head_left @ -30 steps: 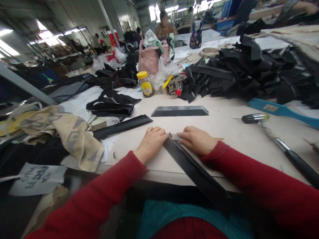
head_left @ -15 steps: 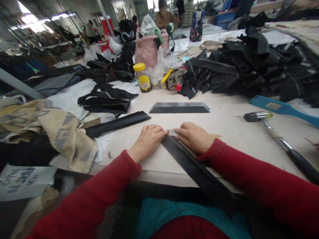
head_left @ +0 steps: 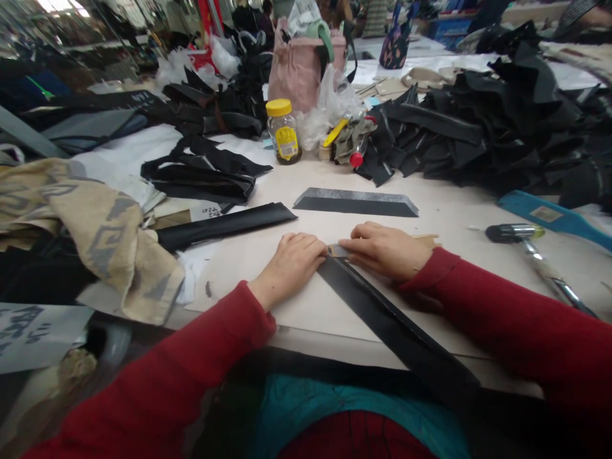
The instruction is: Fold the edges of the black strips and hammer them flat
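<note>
A long black leather strip runs from the work table over the table's front edge toward my body. My left hand lies palm down with its fingertips against the strip's upper end. My right hand comes in from the other side, its fingers on a small pale tab at that same end. Between them, the hands hide part of the strip's end. Both red sleeves reach down to the wrists.
Ahead lie a grey-and-black wedge-shaped piece and a folded black strip. A mallet and a blue paddle lie to the right, by a heap of black leather scraps. A beige cloth bunches at the left.
My view has tipped downward, so the table objects sit higher in the frame. Both hands stay at the strip's upper end, with little visible change in their hold.
</note>
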A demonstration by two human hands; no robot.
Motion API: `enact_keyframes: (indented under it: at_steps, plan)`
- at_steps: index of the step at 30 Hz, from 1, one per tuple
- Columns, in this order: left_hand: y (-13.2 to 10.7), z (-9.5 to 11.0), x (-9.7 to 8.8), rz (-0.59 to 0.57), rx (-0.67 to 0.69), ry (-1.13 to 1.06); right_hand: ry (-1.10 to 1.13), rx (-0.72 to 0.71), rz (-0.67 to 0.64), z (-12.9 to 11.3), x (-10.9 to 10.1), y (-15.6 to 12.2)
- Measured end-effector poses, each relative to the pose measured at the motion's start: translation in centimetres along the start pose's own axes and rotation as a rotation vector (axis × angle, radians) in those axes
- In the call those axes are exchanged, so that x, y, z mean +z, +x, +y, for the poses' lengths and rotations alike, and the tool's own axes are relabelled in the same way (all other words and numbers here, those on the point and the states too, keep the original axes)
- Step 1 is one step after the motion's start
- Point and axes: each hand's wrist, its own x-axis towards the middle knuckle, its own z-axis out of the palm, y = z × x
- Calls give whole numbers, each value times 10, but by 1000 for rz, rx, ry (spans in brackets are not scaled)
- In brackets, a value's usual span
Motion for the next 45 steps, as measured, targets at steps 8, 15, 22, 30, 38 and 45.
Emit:
enact_keyframes:
  at_steps: [8, 15, 22, 30, 38, 45]
  plan:
    - [-1, 0, 1, 22, -17, -25, 6, -43, -32, 7, -1, 7]
    - [-5, -3, 3, 108, -178, -96, 203, 88, 64, 10, 16, -2]
    - [8, -2, 7, 64, -165, -110, 147, 204, 195, 23, 21, -14]
    - [37, 6, 19, 78, -96, -125, 322, 166, 239, 10, 29, -5]
    - [32, -5, 12, 53, 44, -264, 343, 169, 250, 11, 30, -7]
    - [29, -7, 8, -14, 190, -2, 169, 120, 201, 3, 26, -8]
